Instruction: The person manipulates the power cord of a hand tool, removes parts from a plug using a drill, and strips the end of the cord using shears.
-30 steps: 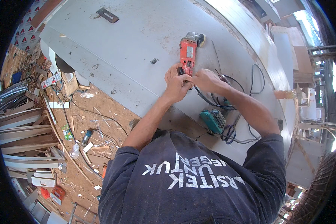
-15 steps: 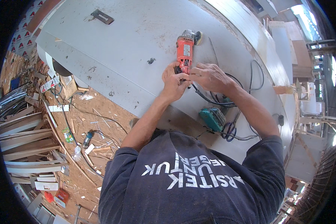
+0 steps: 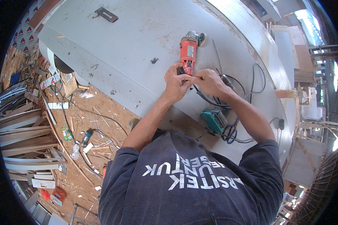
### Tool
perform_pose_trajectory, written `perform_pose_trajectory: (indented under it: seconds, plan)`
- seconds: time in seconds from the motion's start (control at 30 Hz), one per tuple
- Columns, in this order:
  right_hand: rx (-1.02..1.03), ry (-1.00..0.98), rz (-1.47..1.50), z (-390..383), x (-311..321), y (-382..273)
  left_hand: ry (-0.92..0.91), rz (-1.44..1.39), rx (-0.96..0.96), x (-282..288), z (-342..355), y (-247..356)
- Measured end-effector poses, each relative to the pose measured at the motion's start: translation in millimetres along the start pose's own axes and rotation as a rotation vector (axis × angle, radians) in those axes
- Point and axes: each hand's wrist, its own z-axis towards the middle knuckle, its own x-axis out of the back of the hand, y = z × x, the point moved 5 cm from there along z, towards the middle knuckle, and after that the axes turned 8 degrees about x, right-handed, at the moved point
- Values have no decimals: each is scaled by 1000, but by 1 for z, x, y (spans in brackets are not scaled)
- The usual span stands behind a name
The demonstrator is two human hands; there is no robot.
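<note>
A red angle grinder (image 3: 187, 50) lies on the large grey board, with its metal head and round disc pointing away from me. My left hand (image 3: 175, 85) is closed around the rear end of the grinder, thumb and fingers meeting at its tail. Close beside it, my right hand (image 3: 211, 82) is curled in a pinch at the same end. What sits between the right fingertips is too small or hidden to make out. A dark cord (image 3: 202, 96) runs from near the hands toward the right.
A teal power tool (image 3: 214, 120) and coiled cables rest nearer me on the grey board (image 3: 131, 45). Farther left lies a dark slotted plate (image 3: 106, 14). Wood offcuts (image 3: 24, 135), scraps and another corded tool (image 3: 87, 138) litter the floor at left.
My right hand's fingers have curled in more tightly, and its forearm has shifted slightly. The left hand keeps its hold on the grinder. The whole view has moved a little.
</note>
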Motion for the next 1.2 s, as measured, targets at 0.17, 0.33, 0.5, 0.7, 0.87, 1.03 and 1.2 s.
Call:
perform_pose_trajectory:
  seconds: [0.17,0.33,0.5,0.7,0.87,1.03,1.2]
  plan:
    - [523,383,-113,-21,29,2,-4,-17,25,-3,1,-4]
    - [875,271,-513,-21,21,-10,1,-6,40,-3,1,-4]
    - [1010,250,-685,-13,16,-24,-28,-62,44,-3,2,-7]
    - [954,197,-508,-4,14,-23,5,-44,4,-1,1,-2]
    - [265,122,-280,13,-17,10,30,-30,-12,-3,0,-4]
    - [195,263,9,-6,-6,11,26,-64,24,-1,0,-8]
    - [653,479,-255,-30,16,-2,5,-54,81,0,1,-4]
